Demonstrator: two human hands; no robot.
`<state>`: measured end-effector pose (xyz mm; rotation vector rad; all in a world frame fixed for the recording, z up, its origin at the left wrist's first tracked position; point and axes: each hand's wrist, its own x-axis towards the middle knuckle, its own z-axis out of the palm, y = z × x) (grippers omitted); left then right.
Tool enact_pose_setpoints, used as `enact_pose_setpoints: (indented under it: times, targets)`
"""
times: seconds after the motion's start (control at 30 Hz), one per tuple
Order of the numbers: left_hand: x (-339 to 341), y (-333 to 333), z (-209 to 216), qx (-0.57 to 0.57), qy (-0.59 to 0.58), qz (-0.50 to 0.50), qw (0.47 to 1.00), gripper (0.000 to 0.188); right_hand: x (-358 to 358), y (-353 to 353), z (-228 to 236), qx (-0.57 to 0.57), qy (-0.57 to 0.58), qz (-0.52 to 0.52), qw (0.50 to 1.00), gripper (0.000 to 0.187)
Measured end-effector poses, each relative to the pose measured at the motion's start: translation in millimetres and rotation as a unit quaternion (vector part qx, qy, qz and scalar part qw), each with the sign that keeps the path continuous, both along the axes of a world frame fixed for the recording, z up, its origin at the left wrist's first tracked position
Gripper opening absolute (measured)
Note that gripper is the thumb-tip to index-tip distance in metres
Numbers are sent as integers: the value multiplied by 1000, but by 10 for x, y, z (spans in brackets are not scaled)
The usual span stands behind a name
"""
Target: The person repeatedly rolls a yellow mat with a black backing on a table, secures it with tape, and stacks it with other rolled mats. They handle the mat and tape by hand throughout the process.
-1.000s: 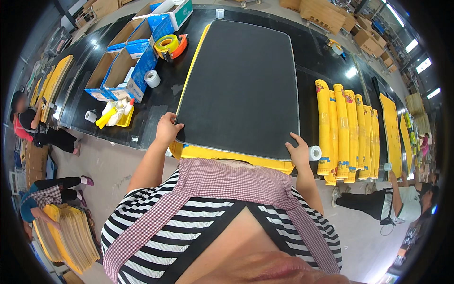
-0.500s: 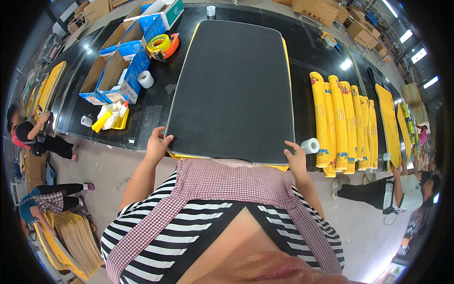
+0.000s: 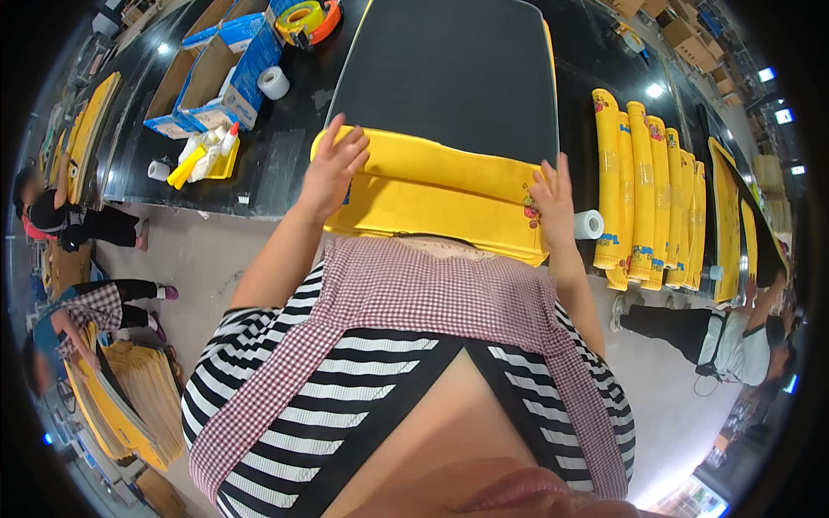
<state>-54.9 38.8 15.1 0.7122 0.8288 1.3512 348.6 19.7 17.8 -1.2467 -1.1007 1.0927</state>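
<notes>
A large mat (image 3: 449, 86) lies before me, black backing up, with rounded corners and pale edging. Its near end is curled away from me, so a band of its yellow printed face shows. Under it is more yellow material (image 3: 440, 211), which looks like another mat. My left hand (image 3: 335, 168) is closed over the left end of the curl, fingers bent and a little apart, thumb hidden. Gripping the right end is my right hand (image 3: 554, 198), its fingers pointing away from me. A white tape roll (image 3: 589, 224) stands just right of that hand.
Several rolled yellow mats (image 3: 639, 190) lie at right. Blue cardboard boxes (image 3: 220, 78), a tape roll (image 3: 273, 83), a yellow tray (image 3: 223, 162) with bottles and tape dispensers (image 3: 302, 22) stand at left. Other people (image 3: 65, 207) work around, one at the right (image 3: 734, 345).
Both hands moved from the mat's near corners away from me and upward, curling its near end over. Yellow now shows where black backing lay. The view has shifted slightly.
</notes>
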Motion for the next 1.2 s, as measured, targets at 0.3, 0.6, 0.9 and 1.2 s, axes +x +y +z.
enact_pose_setpoints:
  times: [0.3,0.6,0.9,1.2]
  targets:
    - [399,44,-52,331,759,-35,560,39,-191,119,-151,201,-597,117,768,43]
    - [420,-78,-99,319,707,-62,629,38,-427,56,-92,253,-533,190,785,40]
    - [471,-260,-204,234,687,-85,683,24,-491,-120,-142,153,-488,236,826,25]
    - [461,-202,-91,167,692,-168,682,19,-544,-17,-143,-11,-427,257,867,19]
